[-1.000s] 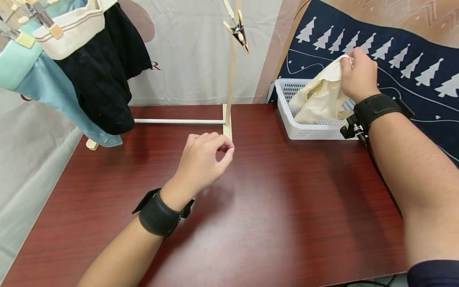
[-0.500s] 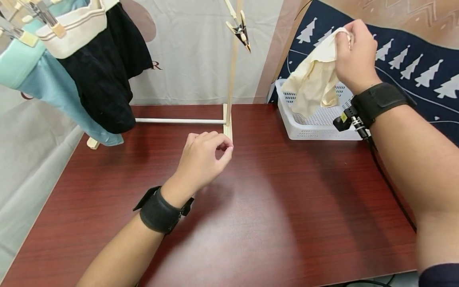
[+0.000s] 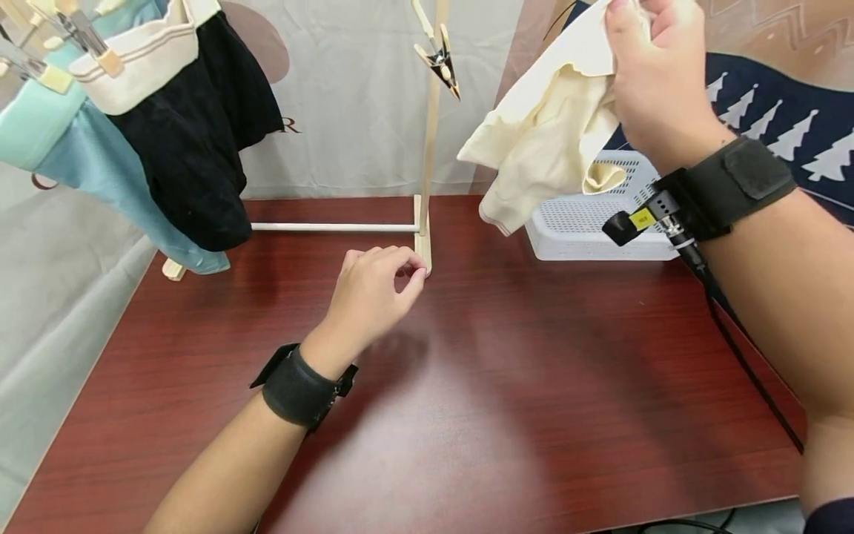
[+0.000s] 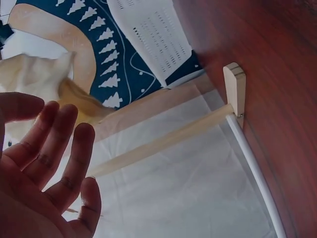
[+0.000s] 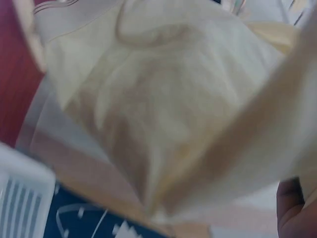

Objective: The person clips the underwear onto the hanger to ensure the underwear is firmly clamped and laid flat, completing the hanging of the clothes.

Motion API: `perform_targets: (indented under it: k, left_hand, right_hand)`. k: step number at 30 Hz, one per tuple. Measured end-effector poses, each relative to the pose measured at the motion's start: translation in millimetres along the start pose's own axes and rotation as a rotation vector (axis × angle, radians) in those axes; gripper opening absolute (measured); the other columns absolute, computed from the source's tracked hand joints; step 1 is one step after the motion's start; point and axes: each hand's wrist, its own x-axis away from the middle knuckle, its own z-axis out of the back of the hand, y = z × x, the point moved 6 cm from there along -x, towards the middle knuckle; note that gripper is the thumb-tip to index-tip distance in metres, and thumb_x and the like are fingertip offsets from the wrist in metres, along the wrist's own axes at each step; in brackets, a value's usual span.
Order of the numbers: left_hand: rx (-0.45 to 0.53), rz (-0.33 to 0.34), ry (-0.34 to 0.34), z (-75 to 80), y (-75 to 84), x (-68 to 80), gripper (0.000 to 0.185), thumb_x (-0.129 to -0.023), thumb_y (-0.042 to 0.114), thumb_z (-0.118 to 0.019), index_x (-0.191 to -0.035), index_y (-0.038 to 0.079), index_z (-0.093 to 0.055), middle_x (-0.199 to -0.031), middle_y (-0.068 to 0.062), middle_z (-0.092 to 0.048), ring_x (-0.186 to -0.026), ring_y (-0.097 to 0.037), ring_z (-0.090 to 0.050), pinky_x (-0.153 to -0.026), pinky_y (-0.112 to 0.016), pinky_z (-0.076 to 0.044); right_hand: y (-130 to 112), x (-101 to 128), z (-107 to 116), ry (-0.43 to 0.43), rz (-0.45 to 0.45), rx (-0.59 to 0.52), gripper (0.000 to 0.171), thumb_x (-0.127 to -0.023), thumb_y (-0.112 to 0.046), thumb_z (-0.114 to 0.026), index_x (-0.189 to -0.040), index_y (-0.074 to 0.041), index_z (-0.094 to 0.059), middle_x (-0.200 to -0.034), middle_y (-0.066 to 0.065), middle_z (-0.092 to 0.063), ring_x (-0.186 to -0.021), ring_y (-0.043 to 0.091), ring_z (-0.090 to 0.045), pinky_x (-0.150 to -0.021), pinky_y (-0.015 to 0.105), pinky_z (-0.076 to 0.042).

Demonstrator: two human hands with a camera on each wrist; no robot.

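High on the right in the head view, my right hand pinches the top of a thin, cream garment. It hangs in folds, its lower end overlapping the left part of a white perforated basket. The same cream cloth fills most of the right wrist view, with a stitched band at its upper left. My left hand is held over the middle of the table, fingers loosely bent and nothing in them. Its fingers look relaxed and separate in the left wrist view.
A wooden rack post with a white crossbar stands at the back. A clothespin hangs beside it. Pegged at left are a black garment with a white band and a light blue garment. The table is reddish brown.
My right hand has lifted the cream garment up out of the basket and brought it nearer and slightly left. The left hand has barely moved.
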Motion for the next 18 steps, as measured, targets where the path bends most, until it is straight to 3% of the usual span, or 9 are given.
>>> perform_targets:
  k: [2,5,8,11,15,18]
  left_hand:
    - [0.005,0.006,-0.012,-2.3,-1.8,0.6,0.007,-0.091,0.023,-0.066,-0.095,0.020,-0.071,-0.084,0.007,-0.070,-0.079,-0.014,-0.063,-0.079,-0.040,-0.039]
    - [0.028,0.012,-0.027,-5.9,-3.6,1.6,0.022,-0.090,0.032,-0.067,-0.108,0.019,-0.068,-0.092,0.006,-0.069,-0.087,-0.013,-0.064,-0.081,-0.040,-0.040]
    - [0.069,0.028,-0.046,-9.9,-4.7,2.4,0.047,-0.089,0.043,-0.069,-0.127,0.019,-0.059,-0.107,0.004,-0.067,-0.097,-0.012,-0.063,-0.084,-0.039,-0.041]
    - [0.100,0.053,-0.063,-13.6,-5.4,2.9,0.063,-0.087,0.051,-0.068,-0.138,0.019,-0.050,-0.114,0.002,-0.063,-0.099,-0.012,-0.060,-0.086,-0.040,-0.041]
    - [0.111,0.071,-0.089,-18.5,-5.4,3.6,0.057,-0.088,0.054,-0.067,-0.130,0.019,-0.053,-0.106,0.004,-0.061,-0.092,-0.012,-0.059,-0.085,-0.040,-0.041]
    - [0.111,0.049,-0.089,-21.0,-3.2,3.8,0.035,-0.090,0.046,-0.068,-0.107,0.016,-0.062,-0.089,0.003,-0.063,-0.081,-0.014,-0.059,-0.079,-0.039,-0.043]
  right_hand:
    - [-1,4,-12,-0.006,0.003,-0.059,0.028,-0.103,-0.012,-0.049,-0.129,-0.005,-0.058,-0.109,0.013,-0.064,-0.107,0.024,-0.066,-0.096,0.026,-0.053]
    - [-2,12,-28,-0.005,0.010,-0.086,0.017,-0.102,-0.010,-0.051,-0.113,-0.002,-0.061,-0.096,0.013,-0.064,-0.087,0.021,-0.067,-0.080,0.024,-0.056]
    - [0,23,-43,-0.038,0.006,-0.038,0.012,-0.102,-0.012,-0.052,-0.101,-0.002,-0.059,-0.084,0.011,-0.063,-0.070,0.018,-0.065,-0.064,0.023,-0.053]
    - [6,35,-57,-0.083,-0.018,0.000,0.011,-0.102,-0.013,-0.053,-0.097,-0.004,-0.057,-0.081,0.010,-0.063,-0.065,0.017,-0.064,-0.060,0.022,-0.052]
    - [19,47,-71,-0.134,-0.059,0.027,0.011,-0.102,-0.013,-0.053,-0.097,-0.005,-0.058,-0.083,0.009,-0.064,-0.067,0.015,-0.065,-0.062,0.022,-0.054]
    - [31,54,-76,-0.169,-0.086,0.054,0.011,-0.102,-0.014,-0.054,-0.097,-0.005,-0.059,-0.083,0.008,-0.065,-0.067,0.014,-0.065,-0.062,0.022,-0.054]
